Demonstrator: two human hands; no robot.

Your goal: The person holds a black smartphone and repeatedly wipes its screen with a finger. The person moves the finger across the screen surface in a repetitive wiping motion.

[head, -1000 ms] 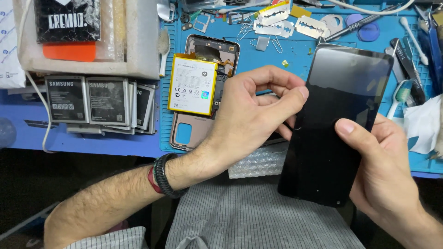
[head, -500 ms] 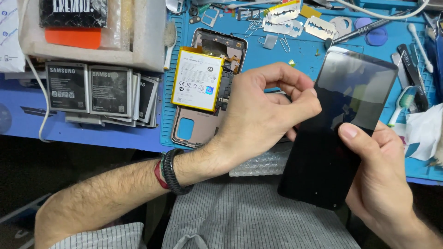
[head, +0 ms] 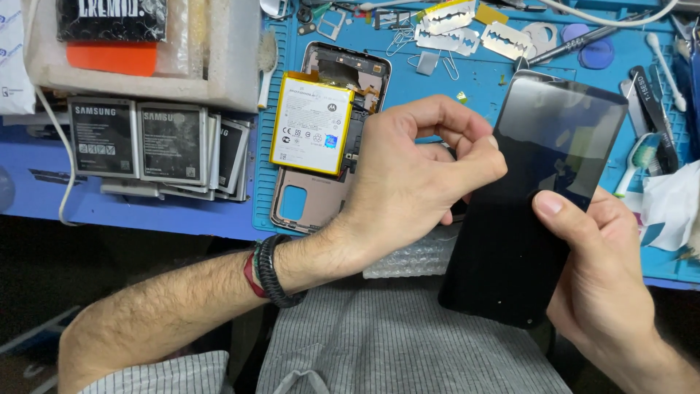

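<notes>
Yellow-edged battery (head: 311,122) beside black screen (head: 536,197)

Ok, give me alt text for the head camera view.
The right hand holds a black phone screen panel while the left hand pinches at its left edge, above a blue work mat with an opened phone frame, a yellow-edged battery and razor blades.

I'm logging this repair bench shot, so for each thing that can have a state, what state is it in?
black phone screen: dark, held tilted above the mat
right hand: grips the screen's lower right, thumb on the glass
left hand: fingertips pinched at the screen's left edge
opened phone body: back off, lying on the blue mat
yellow-edged battery: resting askew on the phone body
razor blades: loose, bare
grey batteries: stacked on the bench
</notes>
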